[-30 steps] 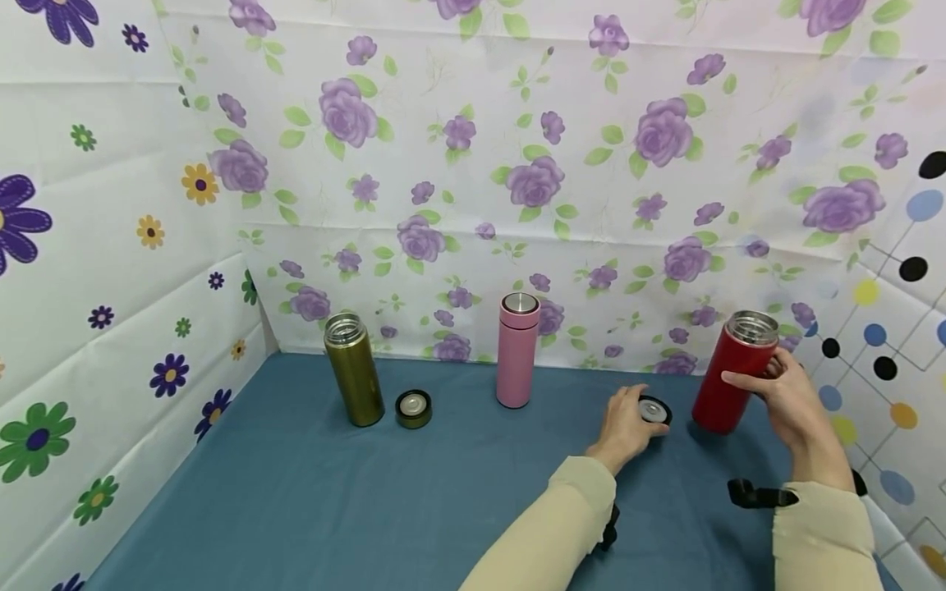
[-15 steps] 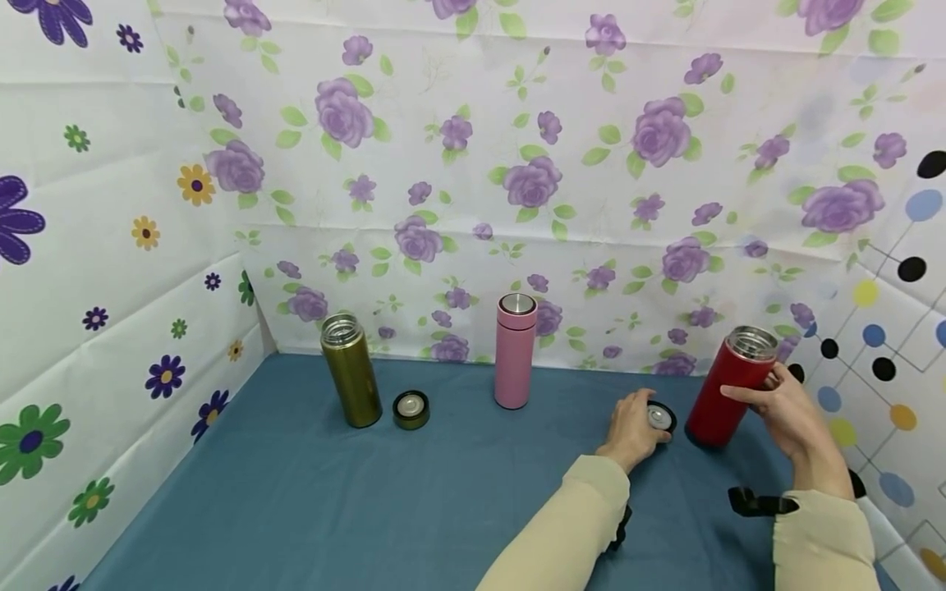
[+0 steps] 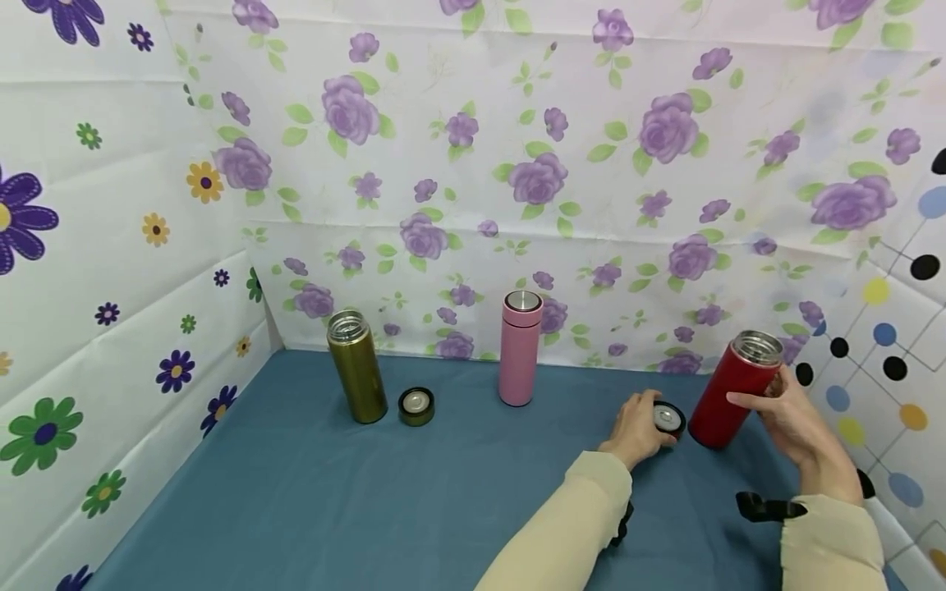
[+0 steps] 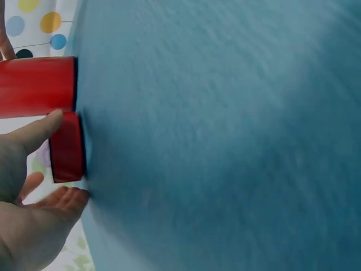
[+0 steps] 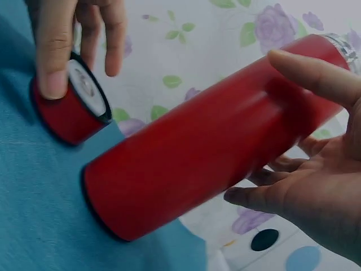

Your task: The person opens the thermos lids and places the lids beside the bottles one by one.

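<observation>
An uncapped red thermos bottle [image 3: 727,398] stands on the blue cloth at the right, its steel mouth upward. My right hand [image 3: 801,431] holds it around the side, thumb in front and fingers behind. Just left of its base lies a red lid [image 3: 668,420], its pale inner face up, close to the bottle in the left wrist view. My left hand [image 3: 634,428] is spread around this lid [image 4: 67,148]. The left thumb touches the lid's side, while a small gap shows between the lid and the other fingers [image 4: 70,202].
A pink thermos bottle [image 3: 521,349] with its cap on stands at the back middle. Farther left stands an uncapped olive-gold bottle [image 3: 358,369], with its lid [image 3: 416,406] lying beside it. Flower-printed sheets [image 3: 443,164] wall the blue tablecloth [image 3: 332,509].
The red lid has slid right, toward the bottle, along with my left hand. The red bottle's base has come slightly nearer to me, still in my right hand.
</observation>
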The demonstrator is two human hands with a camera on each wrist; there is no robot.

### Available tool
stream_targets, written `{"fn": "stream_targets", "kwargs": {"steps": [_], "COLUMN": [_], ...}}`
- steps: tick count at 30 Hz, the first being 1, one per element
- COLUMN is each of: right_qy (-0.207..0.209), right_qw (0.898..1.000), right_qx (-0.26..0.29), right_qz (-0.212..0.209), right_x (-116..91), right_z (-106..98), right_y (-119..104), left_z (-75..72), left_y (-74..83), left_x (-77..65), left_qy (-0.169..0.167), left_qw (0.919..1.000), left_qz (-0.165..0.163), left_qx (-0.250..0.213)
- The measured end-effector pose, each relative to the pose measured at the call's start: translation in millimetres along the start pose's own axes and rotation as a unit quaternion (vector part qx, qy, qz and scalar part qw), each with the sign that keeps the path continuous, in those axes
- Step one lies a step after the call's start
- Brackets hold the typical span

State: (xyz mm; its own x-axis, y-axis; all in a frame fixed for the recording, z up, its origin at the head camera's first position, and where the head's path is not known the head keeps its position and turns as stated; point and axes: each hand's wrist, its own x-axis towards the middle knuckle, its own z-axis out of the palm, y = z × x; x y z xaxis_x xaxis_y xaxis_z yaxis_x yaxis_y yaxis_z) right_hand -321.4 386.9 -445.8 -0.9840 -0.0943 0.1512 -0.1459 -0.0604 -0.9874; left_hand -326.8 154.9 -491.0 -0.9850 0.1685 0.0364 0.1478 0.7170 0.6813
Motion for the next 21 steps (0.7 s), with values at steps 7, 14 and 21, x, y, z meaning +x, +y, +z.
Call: {"fn": "stream_targets", "kwargs": {"steps": [7, 14, 21], "right_qy": [0.051, 0.138, 0.159], "right_qw": [0.996, 0.982, 0.966], "right_qx": [0.004, -0.031, 0.021], "right_qz": [-0.071, -0.122, -0.204], "right_x": [-8, -20, -17], "right_z": [13, 42, 84], "right_y": [-39, -78, -101], "left_z": [-25.7, -58.6, -90.0], "left_y": [-6.7, -16.9, -21.2], "left_x": [-1.2, -7.8, -18.7], "left_qy": [-0.015, -0.026, -0.015], "left_qw": [0.9981, 0.9919, 0.9826], "left_qz": [0.019, 0.077, 0.127], "left_qx": [-0.057, -0.098, -0.134]}}
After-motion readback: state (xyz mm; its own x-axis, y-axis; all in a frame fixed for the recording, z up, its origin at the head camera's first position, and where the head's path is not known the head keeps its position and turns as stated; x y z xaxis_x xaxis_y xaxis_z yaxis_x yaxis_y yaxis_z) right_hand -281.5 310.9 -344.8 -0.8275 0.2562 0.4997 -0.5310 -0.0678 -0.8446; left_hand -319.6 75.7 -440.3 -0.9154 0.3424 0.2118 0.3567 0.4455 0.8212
